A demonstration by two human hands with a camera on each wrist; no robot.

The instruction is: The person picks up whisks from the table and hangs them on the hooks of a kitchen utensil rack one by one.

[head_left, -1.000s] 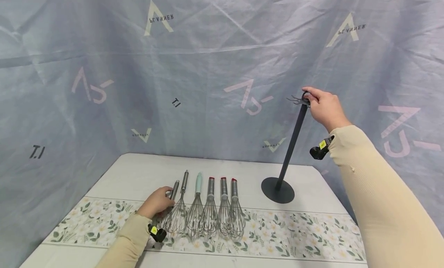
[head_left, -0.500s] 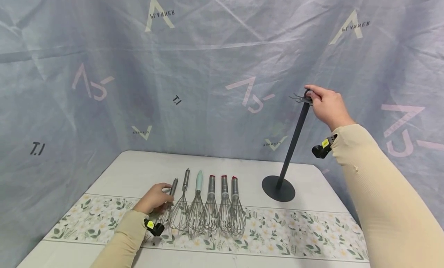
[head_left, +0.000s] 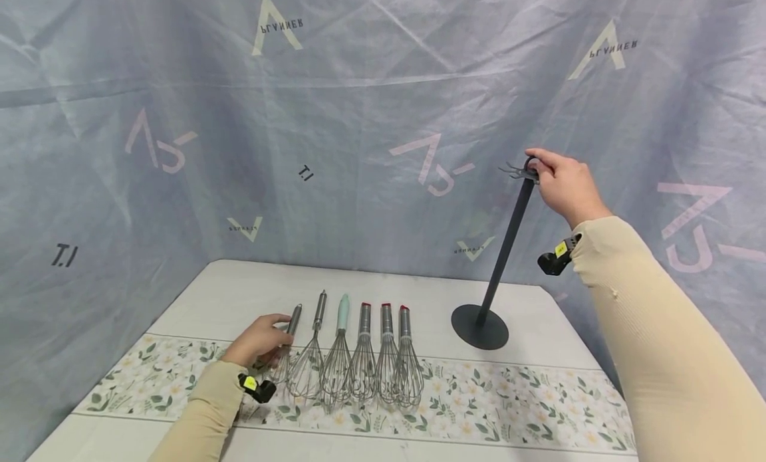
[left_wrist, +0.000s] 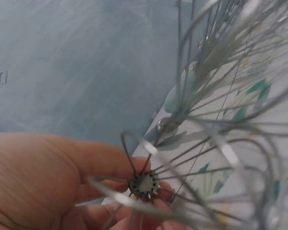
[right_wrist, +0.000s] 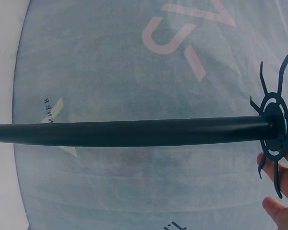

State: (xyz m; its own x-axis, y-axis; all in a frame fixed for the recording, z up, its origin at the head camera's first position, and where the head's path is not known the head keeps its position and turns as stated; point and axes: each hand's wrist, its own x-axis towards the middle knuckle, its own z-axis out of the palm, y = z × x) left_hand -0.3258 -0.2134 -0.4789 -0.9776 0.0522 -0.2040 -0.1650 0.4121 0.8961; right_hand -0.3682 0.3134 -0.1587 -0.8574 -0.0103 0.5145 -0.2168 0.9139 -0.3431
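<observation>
Stand (head_left: pixel 509 242) is on the table (head_left: pixel 257 282), base flat, right of all the whisks. Right hand (head_left: pixel 568 183) at top of stand, thumb and index closed in a pinch on its ring (head_left: pixel 526 161), barely any gap; remaining fingers partly hidden behind the hook disc (right_wrist: pixel 278 122) in the right wrist view. Hooks fan out round the top of the stand, nothing hung on them. Left hand (head_left: pixel 258 339) well left of the stand, fingers and thumb curled onto the handle of the small whisk (head_left: pixel 294 321), opened only about as far as the handle is thick, gripping close to where the wires start. Wires blur in the left wrist view, so can't tell whether the small whisk touches the table. Between it and the stand, five more whisks in a row, handles away from the person: steel whisk (head_left: pixel 319 314), green whisk (head_left: pixel 343 314), then three red-tipped whisks (head_left: pixel 387 321), the last of these nearest the stand. Wire heads of those five lie over the floral strip (head_left: pixel 467 399), which runs in front of the stand's base. Printed curtain (head_left: pixel 359 70) hangs behind the stand.
</observation>
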